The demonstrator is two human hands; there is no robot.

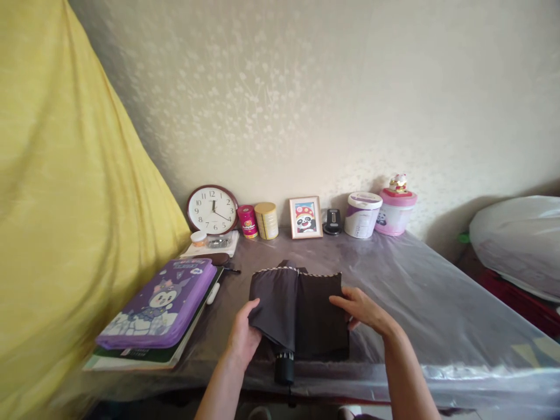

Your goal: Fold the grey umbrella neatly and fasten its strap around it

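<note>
A black folding umbrella (321,315) lies collapsed at the front of the table, its loose canopy panels spread to both sides. Its short black handle (284,368) points toward me, and a patterned trim runs along the far edge of the cloth. My left hand (245,333) pinches the left panel between thumb and fingers; the fingers are partly hidden behind the cloth. On the other side, my right hand (359,308) grips the right panel's edge, thumb on top and fingers at the side.
A purple cartoon case (160,303) rests on books at the left, beside a yellow curtain (74,204). Along the wall stand a clock (212,210), a pink can (248,221), a yellow-lidded can (266,221), a picture frame (305,217) and tubs (362,216). A white bag (518,239) bulges at right.
</note>
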